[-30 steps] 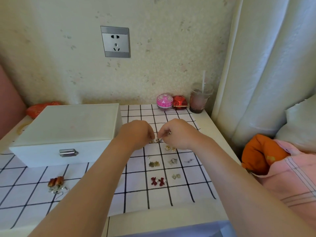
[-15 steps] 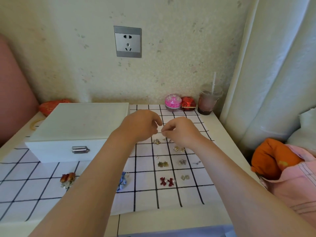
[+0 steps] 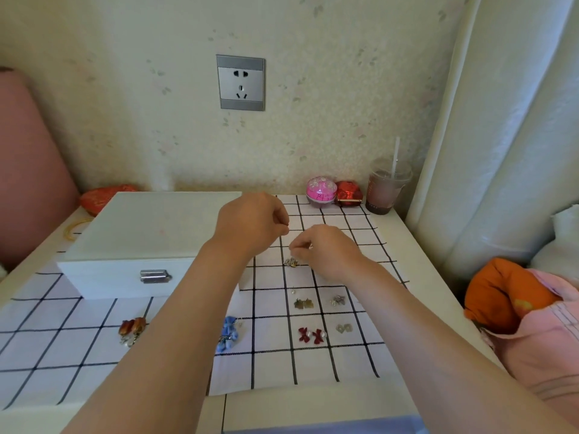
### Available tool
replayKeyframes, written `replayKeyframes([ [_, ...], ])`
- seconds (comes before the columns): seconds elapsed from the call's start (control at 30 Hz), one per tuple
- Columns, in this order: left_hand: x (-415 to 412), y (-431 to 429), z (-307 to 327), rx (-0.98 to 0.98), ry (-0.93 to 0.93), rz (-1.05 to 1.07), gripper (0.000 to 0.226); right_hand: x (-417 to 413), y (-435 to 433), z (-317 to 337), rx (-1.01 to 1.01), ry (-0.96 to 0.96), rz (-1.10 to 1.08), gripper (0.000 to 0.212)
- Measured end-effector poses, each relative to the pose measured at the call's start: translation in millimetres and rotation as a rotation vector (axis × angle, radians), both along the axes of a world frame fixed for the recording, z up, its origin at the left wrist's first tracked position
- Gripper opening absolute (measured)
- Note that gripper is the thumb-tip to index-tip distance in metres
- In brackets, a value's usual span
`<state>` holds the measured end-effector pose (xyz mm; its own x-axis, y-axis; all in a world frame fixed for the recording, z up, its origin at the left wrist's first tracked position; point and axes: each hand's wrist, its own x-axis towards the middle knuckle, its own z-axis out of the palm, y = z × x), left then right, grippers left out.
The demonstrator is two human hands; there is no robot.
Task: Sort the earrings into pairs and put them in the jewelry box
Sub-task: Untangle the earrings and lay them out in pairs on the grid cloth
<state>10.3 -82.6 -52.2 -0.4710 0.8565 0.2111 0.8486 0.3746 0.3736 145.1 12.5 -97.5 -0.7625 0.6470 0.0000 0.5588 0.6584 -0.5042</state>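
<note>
1. Jewelry box (image 3: 150,239): white, lid closed, metal clasp on front wall.
2. Red bow earrings (image 3: 311,335), bronze pair (image 3: 303,303): flat, front-right of box.
3. Orange pair (image 3: 132,327): before box.

The one head camera looks forward and down from over the table's (image 3: 416,245) near edge toward the wall (image 3: 313,89), close in.

Left hand (image 3: 250,225) fingers curled under, contents hidden. Right hand (image 3: 326,250) pinch too small to read; it covers part of the silver earrings (image 3: 290,262). Left forearm (image 3: 175,324) hides part of the blue earrings (image 3: 230,332) and a jewelry box (image 3: 150,233) corner.
</note>
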Motion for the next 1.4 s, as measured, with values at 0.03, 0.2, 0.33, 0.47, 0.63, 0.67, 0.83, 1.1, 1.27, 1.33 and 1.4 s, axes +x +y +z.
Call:
replayKeyframes([
  [0.03,-1,0,-1,-0.005,-0.007,-0.003,0.004,-2,-2,-2,0.025,-0.054,0.016,0.015],
  [0.2,-4,-3,-5,-0.018,-0.052,-0.041,0.006,-8,-3,-2,0.067,-0.087,-0.016,0.014],
  [0.33,-7,-6,-7,-0.02,-0.067,-0.08,0.013,-11,0,-1,-0.008,0.063,-0.105,0.013],
  [0.47,-8,-8,-8,-0.008,-0.057,-0.107,0.012,-15,3,-5,-0.011,0.087,-0.112,0.014],
  [0.63,-9,-10,-10,0.006,-0.036,-0.139,0.012,-14,4,-7,0.025,0.043,-0.078,0.017],
  [0.67,-10,-10,-10,0.009,-0.036,-0.143,0.012,-13,5,-6,0.042,0.052,-0.087,0.018],
  [0.83,-13,-10,-11,0.041,-0.057,-0.148,0.013,-1,9,8,0.155,0.032,-0.054,0.016],
  [1.1,-7,-10,-11,0.015,-0.076,-0.155,0.014,-6,-3,3,0.181,-0.177,0.082,0.009],
  [1.27,-5,-11,-10,0.013,-0.079,-0.152,0.013,9,6,12,0.096,-0.029,-0.016,0.003],
  [1.33,-1,-9,-9,0.014,-0.101,-0.155,0.013,21,14,18,0.09,0.026,-0.057,0.003],
  [1.4,9,-5,-8,0.012,-0.122,-0.175,0.013,37,23,21,0.096,0.045,-0.088,0.003],
])
